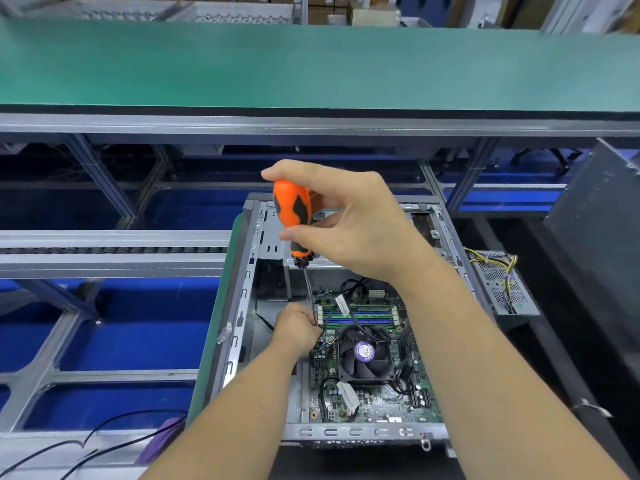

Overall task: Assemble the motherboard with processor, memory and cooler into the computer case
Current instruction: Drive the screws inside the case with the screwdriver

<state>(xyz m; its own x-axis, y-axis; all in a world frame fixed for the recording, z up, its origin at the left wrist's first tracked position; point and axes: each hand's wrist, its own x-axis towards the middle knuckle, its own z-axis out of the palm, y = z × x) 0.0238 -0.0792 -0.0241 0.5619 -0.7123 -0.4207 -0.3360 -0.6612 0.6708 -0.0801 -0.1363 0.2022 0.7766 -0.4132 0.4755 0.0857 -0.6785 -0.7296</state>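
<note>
Inside the computer case (242, 317) sits the motherboard (374, 393); above it, my right hand (349, 223) grips the screwdriver (294, 220), and my left hand (298, 327) pinches its tip.

Green bench surface (311, 64) across top of frame; black cables (104, 431) lower left; dark panel (599, 244) at right edge.

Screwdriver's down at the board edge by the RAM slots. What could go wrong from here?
1. The screwdriver shaft meets the motherboard right beside the left hand, whose fingers steady it near the tip; a slip might jab them or gouge the board.
2. The right hand grips only the handle top, so the shaft may tilt and cam out.
3. Loose black cables cross the memory slots close by and might snag.
</note>
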